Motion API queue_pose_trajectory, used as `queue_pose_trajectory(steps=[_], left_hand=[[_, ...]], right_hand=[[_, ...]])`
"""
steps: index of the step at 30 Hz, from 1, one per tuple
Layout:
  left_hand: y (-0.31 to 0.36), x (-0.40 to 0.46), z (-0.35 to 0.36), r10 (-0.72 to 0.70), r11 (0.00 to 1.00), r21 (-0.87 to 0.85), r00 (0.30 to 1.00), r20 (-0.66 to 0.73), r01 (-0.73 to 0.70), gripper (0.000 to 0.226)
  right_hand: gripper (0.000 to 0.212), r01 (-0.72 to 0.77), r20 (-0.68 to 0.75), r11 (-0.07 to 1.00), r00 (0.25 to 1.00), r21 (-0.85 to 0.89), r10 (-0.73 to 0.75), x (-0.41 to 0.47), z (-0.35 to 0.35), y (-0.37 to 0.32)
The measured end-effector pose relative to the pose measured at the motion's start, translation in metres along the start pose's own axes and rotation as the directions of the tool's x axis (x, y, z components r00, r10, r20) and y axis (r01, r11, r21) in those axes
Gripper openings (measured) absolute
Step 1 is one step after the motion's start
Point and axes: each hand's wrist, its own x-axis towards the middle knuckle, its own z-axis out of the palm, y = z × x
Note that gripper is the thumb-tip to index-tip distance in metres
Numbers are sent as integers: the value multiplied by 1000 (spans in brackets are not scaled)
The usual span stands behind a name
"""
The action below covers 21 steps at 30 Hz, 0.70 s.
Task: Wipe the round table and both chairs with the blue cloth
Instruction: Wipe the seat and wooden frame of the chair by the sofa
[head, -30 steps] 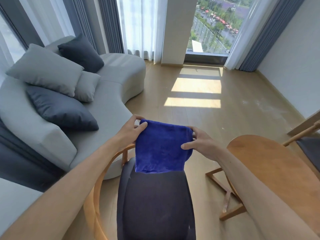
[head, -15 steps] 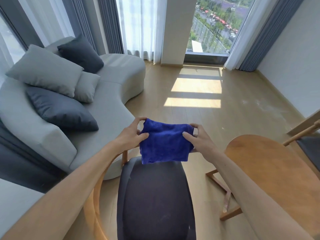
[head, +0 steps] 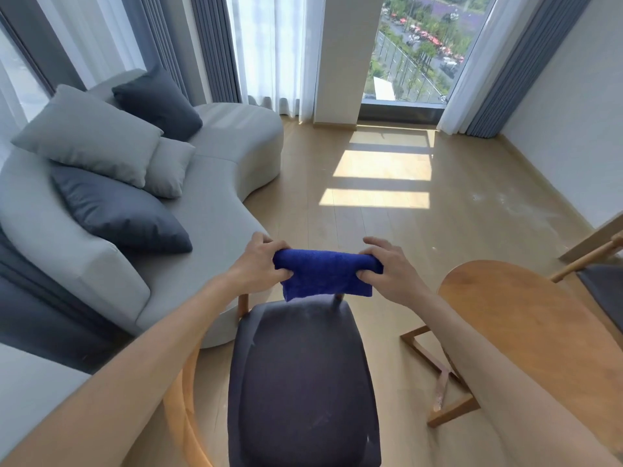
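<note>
Sweeping from the left: grey sofa (head: 215,203) w/ cushions sat well clear of the work. Left hand (head: 258,264) had fingers curled round the left end of the blue cloth (head: 325,273), thumb under — right hand (head: 392,267) pinched the opposite end the same way. Cloth was bunched into a short roll btwn both hands, held in the air above the near chair (head: 303,382), just over the far edge of its dark seat pad. Probably folded that way to give a thick pad for wiping — a guess. Round table (head: 526,318) stood to the right, wood top bare where visible. Second chair (head: 603,281) showed only partly beyond it, at frame edge.
</note>
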Motion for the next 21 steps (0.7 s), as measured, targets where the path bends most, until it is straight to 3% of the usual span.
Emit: queue_pose_trajectory(steps=[4,8,13,18,21], left_hand=[[-8,-3,0,-47,932,-351,990,135,92,15],[-19,-7,24,-179,702,-662,965,192,262,17],[-54,-10,80,-313,577,-687,897,314,442,24],[-103,-17,162,-446,621,-523,812,377,583,41],[-138,-16,213,-504,575,-509,767,397,641,46]], right_hand=[[11,-186,113,906,982,381,154,-8,-1,8],[14,-273,122,764,960,584,251,-13,18,18],[54,-404,300,747,912,527,281,-23,56,52],[54,-564,325,706,826,428,462,-36,136,111],[46,-608,312,688,794,397,522,-44,182,150]])
